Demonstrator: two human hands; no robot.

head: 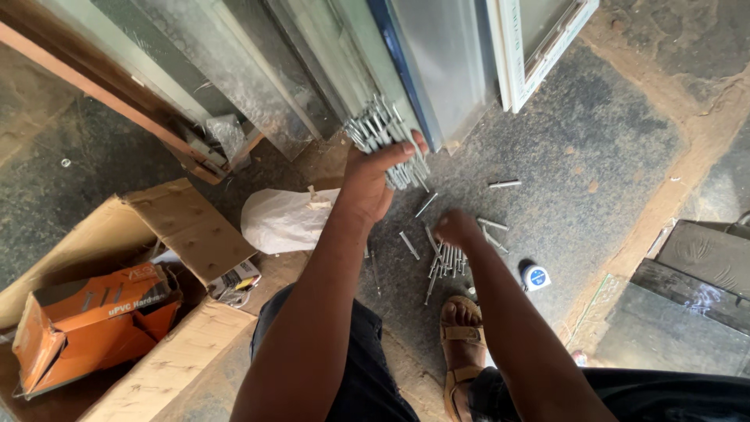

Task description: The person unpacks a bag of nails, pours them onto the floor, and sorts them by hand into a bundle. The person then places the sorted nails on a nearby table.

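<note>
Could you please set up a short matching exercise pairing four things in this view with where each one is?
Things:
1. bundle of long screws
2. orange box
3. tape measure
4. white bag

Places:
A. inside the open cardboard carton
B. gripped in the left hand
C. on the floor right of the right hand
D. on the floor left of the left forearm

Pairs: 1-B, 2-A, 3-C, 4-D

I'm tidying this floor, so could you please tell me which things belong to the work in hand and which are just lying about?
In hand:
left hand gripping a bundle of long screws
right hand gathering the screws on the floor

Lying about:
tape measure
white bag
cardboard box
orange carton
</note>
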